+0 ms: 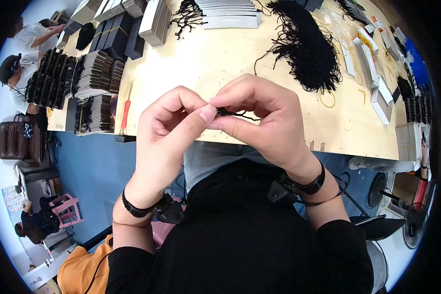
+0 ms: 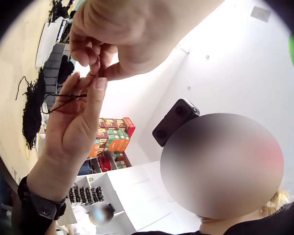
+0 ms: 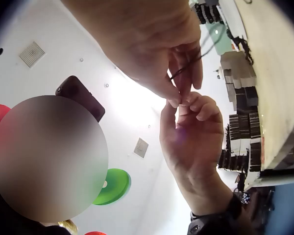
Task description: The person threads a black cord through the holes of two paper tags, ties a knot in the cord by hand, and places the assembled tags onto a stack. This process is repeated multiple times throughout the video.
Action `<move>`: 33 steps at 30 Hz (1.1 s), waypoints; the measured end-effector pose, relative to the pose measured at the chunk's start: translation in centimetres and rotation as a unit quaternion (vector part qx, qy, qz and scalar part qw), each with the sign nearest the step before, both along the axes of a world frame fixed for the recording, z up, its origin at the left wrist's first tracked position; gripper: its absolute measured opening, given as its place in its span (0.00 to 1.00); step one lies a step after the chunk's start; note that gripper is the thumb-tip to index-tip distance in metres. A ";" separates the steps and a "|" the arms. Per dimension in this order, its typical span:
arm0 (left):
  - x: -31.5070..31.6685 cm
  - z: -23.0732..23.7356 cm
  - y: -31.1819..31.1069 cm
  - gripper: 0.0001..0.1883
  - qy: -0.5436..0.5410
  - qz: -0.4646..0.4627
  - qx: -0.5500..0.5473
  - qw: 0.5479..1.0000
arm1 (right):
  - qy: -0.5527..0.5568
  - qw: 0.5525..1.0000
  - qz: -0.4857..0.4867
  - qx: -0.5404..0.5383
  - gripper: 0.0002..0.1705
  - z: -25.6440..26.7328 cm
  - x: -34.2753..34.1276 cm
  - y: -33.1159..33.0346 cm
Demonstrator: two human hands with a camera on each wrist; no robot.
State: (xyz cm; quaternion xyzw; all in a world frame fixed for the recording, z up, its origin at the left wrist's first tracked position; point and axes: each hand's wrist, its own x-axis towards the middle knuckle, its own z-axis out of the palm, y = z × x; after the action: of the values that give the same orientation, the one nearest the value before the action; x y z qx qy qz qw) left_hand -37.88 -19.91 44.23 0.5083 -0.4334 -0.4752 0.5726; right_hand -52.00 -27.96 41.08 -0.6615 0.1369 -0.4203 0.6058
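Observation:
Both hands meet fingertip to fingertip over the near part of the table [image 1: 181,63], in front of the person's body. Thumb and forefinger of the left hand [image 1: 169,130] pinch one end of a thin black cord [image 1: 242,116]. My right hand [image 1: 272,115] pinches the same cord close by, its thumb and forefinger touching the left fingertips. A small dark knot-like bit shows at the pinch. In the left wrist view, loose strands of the cord [image 2: 63,99] loop out across the right palm. The fingertips partly hide the pinched end.
A heap of black cords [image 1: 306,46] lies at the back right, with a yellow rubber band [image 1: 327,99] near it. Left of the hands are a red-handled tool [image 1: 126,115] and stacked grey cards [image 1: 90,73]. Grey sleeves marked ORIGINALS [image 1: 230,21] lie at the back.

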 end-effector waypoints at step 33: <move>0.3 -0.7 0.9 0.02 -0.022 0.031 -0.005 0.999 | 0.092 0.994 -0.045 0.042 0.02 0.6 -0.9 0.9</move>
State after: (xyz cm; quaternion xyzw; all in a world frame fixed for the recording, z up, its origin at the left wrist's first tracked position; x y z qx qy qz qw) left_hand -37.59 -19.02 43.57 0.5290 -0.4321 -0.4435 0.5803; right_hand -52.89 -27.08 41.65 -0.6648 0.2393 -0.3786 0.5979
